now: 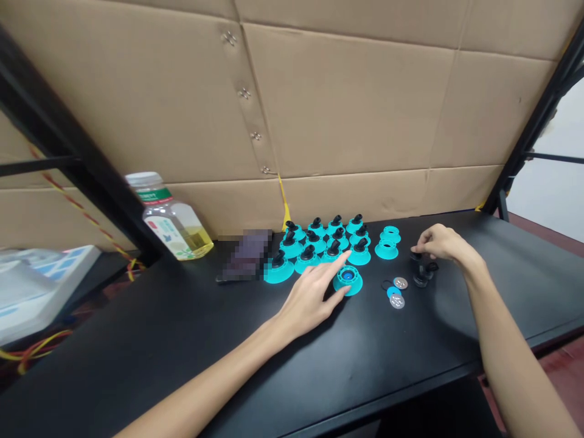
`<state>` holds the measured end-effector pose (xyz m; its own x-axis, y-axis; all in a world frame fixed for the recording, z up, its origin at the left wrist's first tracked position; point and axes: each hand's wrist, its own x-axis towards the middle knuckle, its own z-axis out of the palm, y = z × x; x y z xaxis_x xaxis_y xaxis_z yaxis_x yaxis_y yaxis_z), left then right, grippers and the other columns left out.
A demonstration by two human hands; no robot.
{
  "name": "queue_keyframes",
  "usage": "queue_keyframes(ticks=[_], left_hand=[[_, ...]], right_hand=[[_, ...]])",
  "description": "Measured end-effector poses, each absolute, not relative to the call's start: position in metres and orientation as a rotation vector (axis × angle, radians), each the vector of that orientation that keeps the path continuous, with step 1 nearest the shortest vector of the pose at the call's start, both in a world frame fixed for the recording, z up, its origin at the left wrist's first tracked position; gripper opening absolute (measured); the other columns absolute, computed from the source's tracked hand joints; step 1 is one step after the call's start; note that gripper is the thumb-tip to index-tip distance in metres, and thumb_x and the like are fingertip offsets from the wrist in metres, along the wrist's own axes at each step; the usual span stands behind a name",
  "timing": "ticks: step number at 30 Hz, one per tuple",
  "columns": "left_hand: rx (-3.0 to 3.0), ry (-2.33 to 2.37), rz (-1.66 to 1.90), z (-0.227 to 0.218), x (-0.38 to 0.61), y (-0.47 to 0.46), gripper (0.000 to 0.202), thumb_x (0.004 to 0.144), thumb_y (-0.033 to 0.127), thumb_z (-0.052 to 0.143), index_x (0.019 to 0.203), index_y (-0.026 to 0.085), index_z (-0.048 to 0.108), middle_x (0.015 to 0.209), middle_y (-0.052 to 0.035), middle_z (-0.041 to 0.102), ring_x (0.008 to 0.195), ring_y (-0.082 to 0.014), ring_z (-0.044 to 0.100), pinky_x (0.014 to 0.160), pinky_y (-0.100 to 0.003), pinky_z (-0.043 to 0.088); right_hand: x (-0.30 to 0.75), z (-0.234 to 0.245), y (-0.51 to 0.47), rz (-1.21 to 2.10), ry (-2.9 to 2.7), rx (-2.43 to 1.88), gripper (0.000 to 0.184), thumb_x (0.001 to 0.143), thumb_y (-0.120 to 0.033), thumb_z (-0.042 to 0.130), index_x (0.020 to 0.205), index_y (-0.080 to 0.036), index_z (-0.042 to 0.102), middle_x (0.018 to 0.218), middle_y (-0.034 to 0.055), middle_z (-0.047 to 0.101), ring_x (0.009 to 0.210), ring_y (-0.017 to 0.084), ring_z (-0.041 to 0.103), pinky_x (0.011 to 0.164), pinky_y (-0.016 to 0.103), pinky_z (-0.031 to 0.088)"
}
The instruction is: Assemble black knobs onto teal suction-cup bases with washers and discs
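Observation:
My left hand (312, 295) is around a turquoise cone-shaped base (354, 286), thumb on its near side and fingers on its far side. A blue disc (347, 276) sits inside the base's top opening. To the right, my right hand (440, 242) pinches a small black part (415, 255) at the fingertips; its exact shape is partly hidden. Loose black fittings (421, 278) lie just below that hand. Between the hands are metal discs with holes (397, 301), a small blue disc (393, 292) and a thin black ring (387, 285).
Several turquoise bases with black spouts (308, 254) stand in rows behind my left hand. Two turquoise bases without spouts (387, 248) stand right of them. A blurred dark phone-like slab (244, 255) and a bottle of yellow liquid (176, 225) are left, before the cardboard wall (356, 103).

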<state>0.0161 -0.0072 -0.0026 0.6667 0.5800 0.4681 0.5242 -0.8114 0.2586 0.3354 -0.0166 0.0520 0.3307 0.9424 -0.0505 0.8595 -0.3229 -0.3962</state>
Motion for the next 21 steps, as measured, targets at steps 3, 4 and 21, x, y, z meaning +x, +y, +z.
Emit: queue_keyframes(ticks=[3,4,21], left_hand=[[2.751,0.971,0.818,-0.002,0.017,-0.009,0.072,0.094,0.035,0.051,0.152,0.028,0.010,0.122,-0.0055,0.066,0.108,-0.0239,0.063,0.088,-0.037,0.049],[2.741,0.979,0.812,-0.002,0.017,-0.009,0.074,0.094,0.035,0.051,0.152,0.028,0.007,0.122,-0.0056,0.066,0.109,-0.0243,0.063,0.088,-0.038,0.048],[2.466,1.046,0.800,-0.004,0.014,-0.004,0.079,0.086,0.041,0.064,0.151,0.028,0.020,0.123,-0.0038,0.067,0.114,-0.0287,0.061,0.095,-0.045,0.046]], right_hand=[[0.324,0.059,-0.020,0.386,-1.624,-2.030,0.025,0.076,-0.042,0.064,0.071,-0.018,0.071,0.055,0.0027,0.062,0.050,0.013,0.055,0.051,0.025,0.040],[0.316,0.062,-0.021,0.417,-1.644,-1.910,0.029,0.078,-0.044,0.061,0.075,-0.017,0.071,0.055,0.0024,0.061,0.050,0.013,0.054,0.050,0.025,0.040],[0.213,0.059,-0.009,0.689,-2.249,-1.320,0.029,0.086,-0.042,0.058,0.080,-0.017,0.073,0.050,-0.0039,0.053,0.044,0.007,0.041,0.046,0.022,0.028]])
